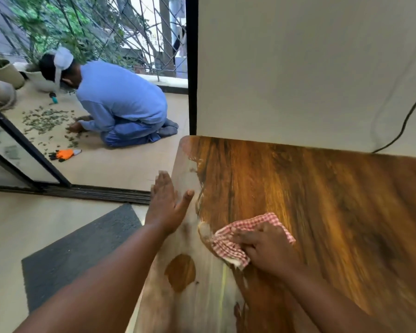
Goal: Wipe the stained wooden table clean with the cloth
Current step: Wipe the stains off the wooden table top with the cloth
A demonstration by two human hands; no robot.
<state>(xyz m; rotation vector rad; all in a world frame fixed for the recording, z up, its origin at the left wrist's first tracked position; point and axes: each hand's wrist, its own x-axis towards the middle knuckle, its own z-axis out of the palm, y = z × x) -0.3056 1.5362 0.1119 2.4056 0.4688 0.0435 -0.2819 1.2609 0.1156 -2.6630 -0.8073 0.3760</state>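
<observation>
A wooden table (322, 200) fills the right half of the head view. Its left strip is covered by a pale, dusty film (185, 169), with one round clean patch (180, 272) inside it. A red-and-white checked cloth (228, 246) lies bunched at the boundary between the film and the clean wood. My right hand (267, 248) presses on the cloth, fingers curled over it. My left hand (166, 205) lies flat with straight fingers on the table's left edge, on the dusty strip.
A white wall (298, 68) with a black cable (406, 116) backs the table. A dark grey mat (82, 255) lies on the floor to the left. Beyond a sliding door track (94, 192), a person in blue (120, 104) kneels over scattered leaves (46, 121), beside an orange glove (65, 154).
</observation>
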